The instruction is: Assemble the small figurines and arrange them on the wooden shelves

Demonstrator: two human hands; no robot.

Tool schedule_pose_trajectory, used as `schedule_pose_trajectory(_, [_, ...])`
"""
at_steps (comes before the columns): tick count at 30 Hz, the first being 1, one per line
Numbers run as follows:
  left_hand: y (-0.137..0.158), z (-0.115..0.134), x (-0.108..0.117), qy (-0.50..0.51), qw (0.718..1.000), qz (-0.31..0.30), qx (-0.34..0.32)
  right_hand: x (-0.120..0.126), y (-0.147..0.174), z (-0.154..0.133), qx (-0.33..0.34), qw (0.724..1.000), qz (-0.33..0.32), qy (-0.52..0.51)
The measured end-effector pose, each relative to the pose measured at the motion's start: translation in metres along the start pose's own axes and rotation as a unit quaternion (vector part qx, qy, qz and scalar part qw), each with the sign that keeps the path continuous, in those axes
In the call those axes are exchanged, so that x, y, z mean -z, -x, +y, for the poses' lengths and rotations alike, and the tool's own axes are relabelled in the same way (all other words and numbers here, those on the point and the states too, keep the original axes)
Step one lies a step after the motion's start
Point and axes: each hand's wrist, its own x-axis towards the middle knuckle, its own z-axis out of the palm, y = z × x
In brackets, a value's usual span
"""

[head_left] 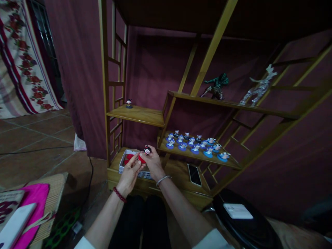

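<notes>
A small black-haired figurine (147,150) with a red lower part is held between my two hands, above the lower shelf. My right hand (153,164) is closed around it from behind and the right side. With its fingertips pinched together, my left hand (131,175) grips the red part from the left. Just behind my hands stands an open white cardboard box (121,165) with red pieces inside, partly covered by my fingers. On the small shelf above, a similar figurine (129,103) stands upright on a dark base.
Several blue-and-white figurines (195,148) stand in rows on the right shelf (166,149). A dark green statuette (216,85) and a silvery one (259,86) are higher up. A phone (194,174) lies on the lower shelf. A black round stool (246,228) is at right.
</notes>
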Motion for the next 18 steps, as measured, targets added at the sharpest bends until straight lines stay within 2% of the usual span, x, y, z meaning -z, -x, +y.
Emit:
schedule_pose_trajectory(4, [-0.008, -0.009, 0.006, 0.015, 1.000, 0.019, -0.004, -0.002, -0.007, 0.007, 0.001, 1.000, 0.004, 0.007])
schedule_pose_trajectory(10, [-0.016, -0.009, 0.008, 0.004, 0.999, 0.051, -0.008, -0.004, -0.017, 0.019, 0.001, 0.999, 0.001, 0.038])
schedule_pose_trajectory(18, [-0.026, -0.014, 0.018, -0.026, 0.999, 0.024, -0.022, -0.002, -0.022, 0.025, -0.006, 0.997, 0.007, 0.071])
